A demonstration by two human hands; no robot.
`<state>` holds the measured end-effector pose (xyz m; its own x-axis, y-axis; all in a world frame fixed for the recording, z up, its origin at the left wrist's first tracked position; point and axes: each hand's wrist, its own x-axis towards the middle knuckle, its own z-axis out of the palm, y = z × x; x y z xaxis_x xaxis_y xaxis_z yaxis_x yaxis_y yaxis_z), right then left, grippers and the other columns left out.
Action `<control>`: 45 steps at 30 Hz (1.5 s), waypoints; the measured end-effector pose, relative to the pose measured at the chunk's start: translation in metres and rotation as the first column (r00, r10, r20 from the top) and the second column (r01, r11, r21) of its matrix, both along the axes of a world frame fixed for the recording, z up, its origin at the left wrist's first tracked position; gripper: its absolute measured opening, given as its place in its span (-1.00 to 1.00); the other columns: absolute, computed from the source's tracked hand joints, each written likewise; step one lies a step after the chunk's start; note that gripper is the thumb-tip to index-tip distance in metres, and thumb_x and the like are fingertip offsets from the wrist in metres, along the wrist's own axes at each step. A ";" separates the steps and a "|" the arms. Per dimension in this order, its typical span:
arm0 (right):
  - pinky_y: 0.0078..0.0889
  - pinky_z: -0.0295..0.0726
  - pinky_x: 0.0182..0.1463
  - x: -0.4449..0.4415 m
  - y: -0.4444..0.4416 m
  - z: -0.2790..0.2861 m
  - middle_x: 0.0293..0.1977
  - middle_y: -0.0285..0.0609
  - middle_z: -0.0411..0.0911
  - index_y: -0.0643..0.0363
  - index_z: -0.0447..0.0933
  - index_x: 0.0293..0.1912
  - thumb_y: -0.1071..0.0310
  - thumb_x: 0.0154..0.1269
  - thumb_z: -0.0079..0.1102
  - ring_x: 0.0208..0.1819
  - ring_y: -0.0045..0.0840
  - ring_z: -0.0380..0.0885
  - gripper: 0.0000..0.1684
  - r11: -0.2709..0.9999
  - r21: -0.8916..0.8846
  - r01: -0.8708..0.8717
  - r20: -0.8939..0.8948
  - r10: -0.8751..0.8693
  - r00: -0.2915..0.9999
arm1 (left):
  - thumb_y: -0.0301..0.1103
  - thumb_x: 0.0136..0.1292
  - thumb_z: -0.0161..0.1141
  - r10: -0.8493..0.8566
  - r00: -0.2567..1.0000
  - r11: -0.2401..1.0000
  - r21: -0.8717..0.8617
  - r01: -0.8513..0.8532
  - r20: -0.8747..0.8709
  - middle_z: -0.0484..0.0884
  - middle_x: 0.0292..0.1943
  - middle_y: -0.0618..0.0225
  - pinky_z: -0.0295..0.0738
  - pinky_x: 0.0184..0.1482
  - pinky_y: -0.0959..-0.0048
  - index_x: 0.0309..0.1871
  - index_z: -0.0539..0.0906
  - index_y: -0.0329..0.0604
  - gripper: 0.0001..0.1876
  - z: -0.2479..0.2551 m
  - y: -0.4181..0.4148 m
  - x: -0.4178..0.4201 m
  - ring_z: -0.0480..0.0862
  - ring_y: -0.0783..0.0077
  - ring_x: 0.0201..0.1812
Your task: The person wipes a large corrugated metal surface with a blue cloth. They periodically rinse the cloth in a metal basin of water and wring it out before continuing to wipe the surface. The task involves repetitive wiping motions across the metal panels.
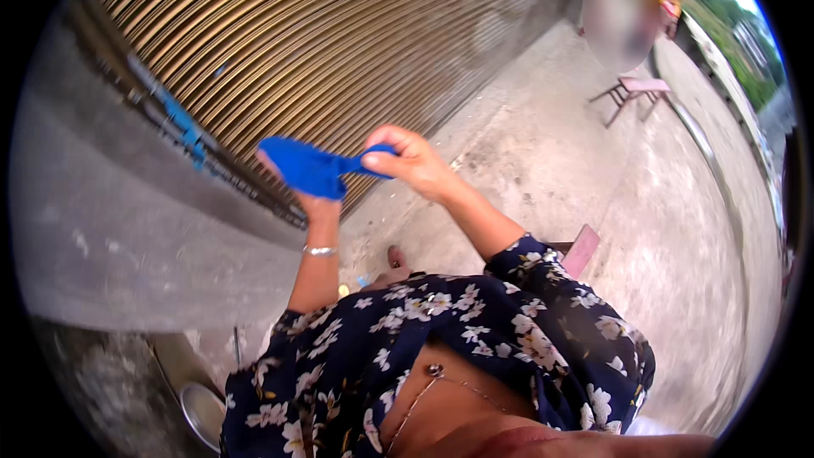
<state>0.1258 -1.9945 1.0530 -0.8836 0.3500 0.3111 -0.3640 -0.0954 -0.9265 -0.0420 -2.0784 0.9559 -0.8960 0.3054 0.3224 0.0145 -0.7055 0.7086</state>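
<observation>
A bright blue, flexible piece [302, 167], perhaps cloth or rubber, stretches between my two hands. It has a broad part, a narrow neck and a smaller end. My right hand [410, 162] pinches the smaller end between thumb and fingers. The broad part covers most of my left hand [320, 208], which is below or inside it; I cannot tell which. Only a strip along the far edge and the wrist, with a silver bracelet [320, 251], show there.
A ribbed metal roller shutter [331, 44] rises in front, beside a grey wall [159, 248]. A pink-topped stool [645, 84] stands on the concrete floor [528, 140]. Another pink seat or board [580, 251] is near my right elbow. A metal basin [205, 413] lies lower left. A blurred person [620, 13] is far right.
</observation>
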 end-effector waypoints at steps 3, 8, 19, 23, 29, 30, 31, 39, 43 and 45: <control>-0.67 0.43 -0.15 -0.054 0.029 -0.011 -0.33 -0.42 0.47 0.18 0.43 -0.18 0.32 0.34 0.13 -0.26 -0.80 0.41 -0.84 0.996 0.050 -0.068 -0.114 0.073 0.991 | -0.35 -0.08 0.46 0.387 0.815 0.866 -0.134 -0.482 -0.430 -0.17 0.43 0.13 0.15 0.36 0.12 0.46 -0.32 -0.06 0.22 0.036 -0.013 -0.030 0.11 0.13 0.37; -0.68 0.40 -0.15 -0.088 0.077 -0.020 -0.34 -0.44 0.40 0.13 0.40 -0.18 0.21 0.37 0.09 -0.26 -0.80 0.38 -0.79 0.991 0.121 0.054 -0.150 -0.035 0.988 | -0.18 0.03 0.40 0.405 0.554 0.626 -0.220 -0.748 -0.727 -0.20 0.44 0.12 0.24 0.34 0.12 0.45 -0.42 0.03 0.20 0.041 0.018 -0.078 0.14 0.07 0.38; -0.49 0.48 -0.18 -0.158 0.126 0.040 -0.34 -0.26 0.54 0.23 0.49 -0.21 0.29 0.29 0.17 -0.27 -0.55 0.54 -0.80 0.782 0.598 0.174 -0.290 0.009 0.957 | -0.28 0.34 -0.04 0.012 0.809 0.969 -0.193 -0.155 -0.587 0.26 0.31 0.06 0.12 0.32 0.23 0.34 0.24 -0.28 -0.47 0.075 0.063 -0.098 0.23 0.19 0.34; -0.42 0.49 -0.25 -0.173 0.119 0.015 -0.43 -0.21 0.54 0.23 0.51 -0.30 0.32 0.20 0.24 -0.34 -0.44 0.56 -0.82 0.786 0.615 0.055 -0.144 0.044 0.989 | -0.41 0.28 0.15 -0.356 0.892 0.868 -0.452 0.205 -0.278 0.36 0.22 0.16 0.19 0.26 0.43 0.32 0.21 -0.36 -0.42 0.023 0.079 -0.092 0.38 0.36 0.20; -0.50 0.49 -0.29 -0.153 0.143 0.020 -0.45 -0.26 0.54 0.20 0.51 -0.29 0.29 0.24 0.23 -0.36 -0.57 0.56 -0.82 0.830 0.522 0.198 -0.248 -0.074 0.966 | -0.50 0.32 0.06 -0.522 0.851 0.767 -0.470 0.438 -0.058 0.50 0.06 0.26 0.30 0.13 0.51 0.21 0.36 -0.39 -0.60 -0.002 0.088 -0.074 0.48 0.49 0.02; -0.51 0.49 -0.28 -0.148 0.146 0.026 -0.45 -0.26 0.54 0.20 0.51 -0.29 0.28 0.24 0.23 -0.36 -0.58 0.56 -0.81 0.826 0.517 0.222 -0.270 -0.089 0.959 | -0.48 0.33 0.06 -0.553 0.831 0.725 -0.527 0.443 -0.062 0.51 0.05 0.26 0.32 0.11 0.51 0.21 0.37 -0.39 -0.60 -0.015 0.093 -0.076 0.48 0.49 0.00; -0.51 0.49 -0.28 -0.142 0.150 0.032 -0.45 -0.27 0.54 0.20 0.51 -0.29 0.28 0.24 0.23 -0.36 -0.59 0.56 -0.81 0.822 0.512 0.249 -0.293 -0.105 0.950 | -0.47 0.33 0.06 -0.585 0.809 0.680 -0.583 0.445 -0.065 0.51 0.03 0.26 0.33 0.09 0.50 0.20 0.37 -0.39 -0.61 -0.030 0.099 -0.081 0.48 0.49 -0.02; -0.54 0.51 -0.30 -0.103 0.216 0.009 -0.47 -0.25 0.54 0.24 0.50 -0.31 0.30 0.23 0.23 -0.37 -0.65 0.54 -0.81 0.817 0.335 0.469 -0.150 -0.445 0.883 | -0.33 0.32 0.13 -0.558 0.830 0.621 -0.666 0.413 -0.005 0.59 -0.18 0.31 0.43 -0.10 0.52 0.02 0.50 -0.36 -0.69 -0.044 0.132 -0.075 0.50 0.57 -0.21; -0.55 0.51 -0.31 -0.093 0.221 -0.015 -0.48 -0.25 0.55 0.23 0.50 -0.33 0.30 0.23 0.24 -0.38 -0.67 0.54 -0.81 0.745 0.356 0.564 -0.096 -0.571 0.816 | -0.29 0.33 0.14 -0.583 0.812 0.543 -0.741 0.396 0.006 0.57 -0.25 0.34 0.43 -0.18 0.51 -0.04 0.52 -0.36 -0.70 -0.058 0.129 -0.090 0.48 0.58 -0.28; -0.50 0.52 -0.30 -0.087 0.221 -0.021 -0.47 -0.22 0.56 0.25 0.50 -0.33 0.30 0.23 0.23 -0.37 -0.62 0.55 -0.80 0.698 0.379 0.608 -0.064 -0.635 0.770 | -0.27 0.34 0.12 -0.591 0.805 0.552 -0.752 0.360 -0.048 0.56 -0.29 0.36 0.42 -0.21 0.51 -0.07 0.52 -0.38 -0.70 -0.058 0.130 -0.088 0.47 0.57 -0.30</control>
